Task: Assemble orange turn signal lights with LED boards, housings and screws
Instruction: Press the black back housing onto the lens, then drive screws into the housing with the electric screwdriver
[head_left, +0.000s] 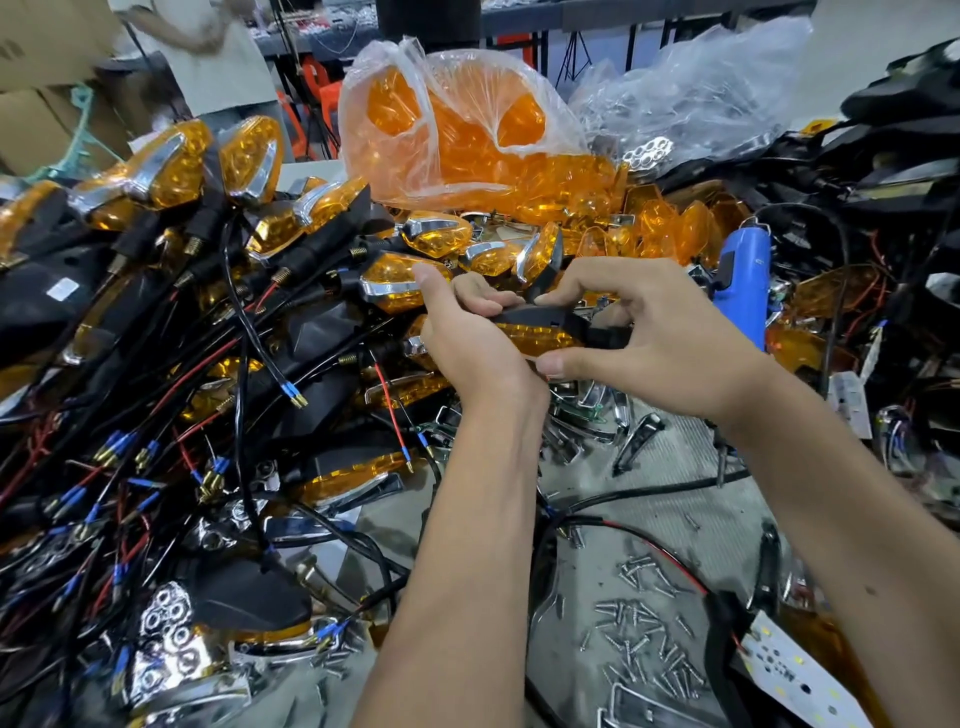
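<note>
Just in front of the blue screwdriver, above the heap of parts, I have one turn signal light pinched between both hands. My left hand wraps its near end, fingers curled over the top and thumb up. My right hand clamps the end nearer the screwdriver, fingertips on the upper edge of the black housing, thumb under the orange lens.

It feels to me like a light, rigid shell: hard plastic that will not bend but could crack or pop apart if I squeeze the lens face. I judge the safest hold is on the black housing edges, pressing lens and housing together along the seam, not on the glossy orange, which looks slick.

The piece is long and narrow, a faceted amber lens under a matte black back. Whether the halves are fully seated I cannot tell; my fingers hide the joint.

To the left of the screwdriver, finished lights with chrome trim and trailing wires lie piled. Behind it sits a clear bag of orange lenses. Nearer me than the screwdriver, loose screws are scattered on the bench, with a white LED board at the near right edge.
</note>
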